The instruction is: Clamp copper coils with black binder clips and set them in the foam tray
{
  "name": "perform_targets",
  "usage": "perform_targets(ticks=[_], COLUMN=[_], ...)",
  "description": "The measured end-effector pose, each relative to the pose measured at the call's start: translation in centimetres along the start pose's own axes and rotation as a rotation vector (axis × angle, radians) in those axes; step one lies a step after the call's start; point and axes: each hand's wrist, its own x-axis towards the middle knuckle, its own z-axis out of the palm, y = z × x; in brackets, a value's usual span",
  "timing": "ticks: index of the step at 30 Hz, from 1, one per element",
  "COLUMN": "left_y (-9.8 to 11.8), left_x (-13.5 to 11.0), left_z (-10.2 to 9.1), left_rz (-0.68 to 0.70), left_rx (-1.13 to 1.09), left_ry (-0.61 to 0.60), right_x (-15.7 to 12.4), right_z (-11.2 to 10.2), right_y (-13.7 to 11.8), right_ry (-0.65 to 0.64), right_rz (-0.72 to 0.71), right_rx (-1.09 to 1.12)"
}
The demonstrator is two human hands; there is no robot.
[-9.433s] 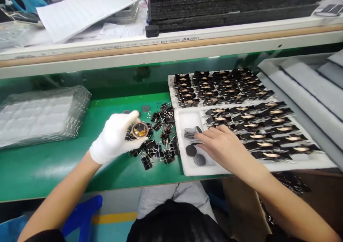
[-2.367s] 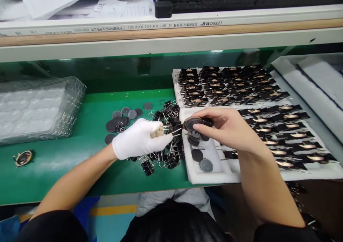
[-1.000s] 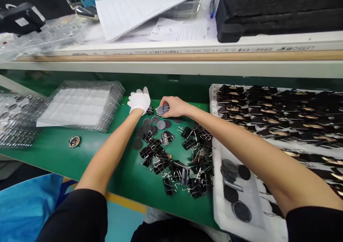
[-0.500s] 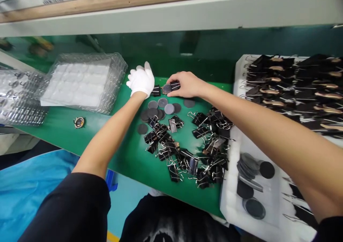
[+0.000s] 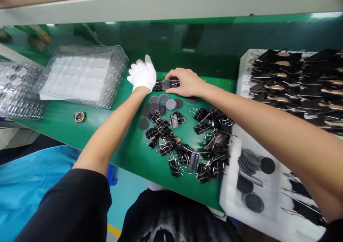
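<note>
My left hand (image 5: pixel 142 73), in a white glove, lies at the back of the green bench with its fingers spread. Its right edge meets a black binder clip (image 5: pixel 157 85); whether the thumb grips it is hidden. Just to the right, my bare right hand (image 5: pixel 184 82) has thumb and fingers closed around another black binder clip (image 5: pixel 175 82). Between the two clips sits a dark grey disc (image 5: pixel 166 84), in line with them. Loose grey discs (image 5: pixel 154 108) lie just in front of my hands, with a heap of binder clips (image 5: pixel 171 145) nearer to me.
Clear plastic trays (image 5: pixel 80 75) are stacked at left, near a small round metal-rimmed part (image 5: pixel 79 117). A white foam tray (image 5: pixel 227 199) at right bears rows of clipped pieces (image 5: pixel 278 77) and dark discs (image 5: pixel 253 202). A grey beam (image 5: pixel 171 6) crosses above the bench.
The view has tilted slightly. My right hand has brought its clip and the disc into line with the clip by my left hand, which stays in place.
</note>
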Motion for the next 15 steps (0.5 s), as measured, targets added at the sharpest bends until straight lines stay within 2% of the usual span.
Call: perform_targets(ticks=[5, 15], left_y=[0.03, -0.47], left_x=[0.03, 0.84], left_z=[0.06, 0.91], left_rz=[-0.018, -0.019], left_rx=[0.013, -0.128], left_ry=[-0.004, 0.012], right_x=[0.04, -0.01], right_z=[-0.09, -0.04], right_y=[-0.39, -0.62], right_ry=[-0.027, -0.017], right_rz=[0.019, 0.034], right_rx=[-0.008, -0.021])
